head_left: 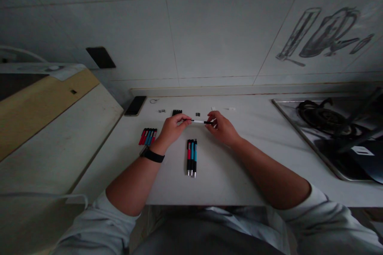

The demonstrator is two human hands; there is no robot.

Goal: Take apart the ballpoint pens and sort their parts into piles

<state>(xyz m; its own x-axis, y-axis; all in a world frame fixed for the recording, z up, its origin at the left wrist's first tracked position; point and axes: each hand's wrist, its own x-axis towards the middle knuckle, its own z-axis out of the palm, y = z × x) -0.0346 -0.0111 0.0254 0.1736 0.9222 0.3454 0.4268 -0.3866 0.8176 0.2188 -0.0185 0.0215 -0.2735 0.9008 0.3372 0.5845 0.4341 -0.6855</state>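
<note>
Both hands pinch a slim pen refill [198,121] with a white middle, held level above the counter. My left hand [176,125] is closed on its dark left end, and my right hand [220,126] is closed at its other end, around a black piece that looks like a pen grip. Below lie three pens [192,157] side by side, red and blue with black grips and silver tips. Left of my left hand is a row of red and blue pen barrels [148,136]. Several black grips [177,112] lie just behind that hand.
Along the back lie small metal springs [162,110], a small dark piece [198,114], small white parts [231,108], a ring [153,101] and a phone [135,106]. A gas stove [326,127] is at right; a white cabinet-like box [68,127] stands at left.
</note>
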